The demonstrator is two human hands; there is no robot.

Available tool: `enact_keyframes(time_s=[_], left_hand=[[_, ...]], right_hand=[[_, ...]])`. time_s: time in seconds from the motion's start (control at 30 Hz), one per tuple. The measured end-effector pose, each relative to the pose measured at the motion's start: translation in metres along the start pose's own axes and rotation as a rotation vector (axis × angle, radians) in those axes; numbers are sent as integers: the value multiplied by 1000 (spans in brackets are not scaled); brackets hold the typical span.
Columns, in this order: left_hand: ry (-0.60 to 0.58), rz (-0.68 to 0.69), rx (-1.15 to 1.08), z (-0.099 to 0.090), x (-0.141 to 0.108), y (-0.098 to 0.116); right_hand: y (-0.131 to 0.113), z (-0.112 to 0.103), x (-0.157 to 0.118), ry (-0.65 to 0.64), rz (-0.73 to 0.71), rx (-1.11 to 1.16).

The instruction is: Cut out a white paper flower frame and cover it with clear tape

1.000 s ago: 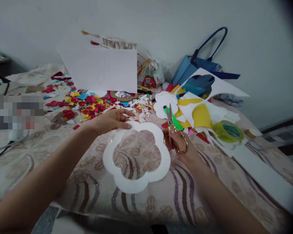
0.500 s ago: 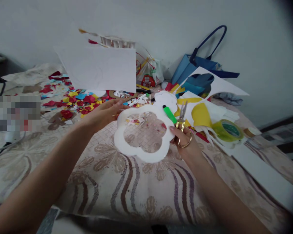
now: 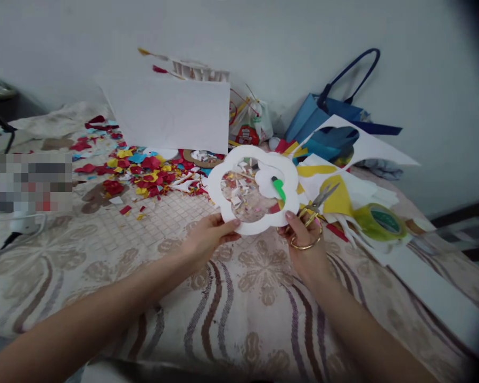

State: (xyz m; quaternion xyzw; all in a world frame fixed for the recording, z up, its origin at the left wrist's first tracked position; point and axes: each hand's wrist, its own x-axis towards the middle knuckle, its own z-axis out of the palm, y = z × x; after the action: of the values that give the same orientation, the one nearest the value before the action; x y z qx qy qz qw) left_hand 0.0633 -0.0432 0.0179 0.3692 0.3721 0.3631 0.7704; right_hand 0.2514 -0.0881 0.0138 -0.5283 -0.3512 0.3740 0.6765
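A white flower-shaped paper ring is held up over the table, its middle cut out. My left hand pinches its lower left edge between thumb and fingers. At its lower right edge, my right hand grips the ring and also carries gold-handled scissors, blades pointing up and right. Through the opening show a green marker, a small white scalloped paper piece and scattered paper scraps.
Red, yellow and blue paper pieces lie at the left. Behind them stands a white sheet. Tape, yellow paper, a cut white sheet and a blue bag are on the right.
The paper ring has been raised and turned. My left hand has moved from its upper left side to its lower left edge and now grips it. The scissors have tilted further right.
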Motion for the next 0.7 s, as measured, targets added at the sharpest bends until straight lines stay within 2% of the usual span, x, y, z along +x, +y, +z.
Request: enact_keyframes(time_s=[0.13,0.23,0.37,0.4,0.47,0.7], left_hand=[[33,122,24,-17,10,14],[2,179,94,-37,16,26],[-17,204,165,-54,18,34],[-18,214,175,-56,18,36],[-17,231,190,-57,18,38],[-32,246,223,-55,14,40]], right_hand=[[0,-15,11,-119,-89,-80],[-10,-35,17,-341,-78,-148],[-39,-50,11,-890,-64,-572],[-45,-50,9,-969,-63,-662],[-51,-48,5,-1049,-65,-756],[-34,-40,0,-1082,-75,-974]])
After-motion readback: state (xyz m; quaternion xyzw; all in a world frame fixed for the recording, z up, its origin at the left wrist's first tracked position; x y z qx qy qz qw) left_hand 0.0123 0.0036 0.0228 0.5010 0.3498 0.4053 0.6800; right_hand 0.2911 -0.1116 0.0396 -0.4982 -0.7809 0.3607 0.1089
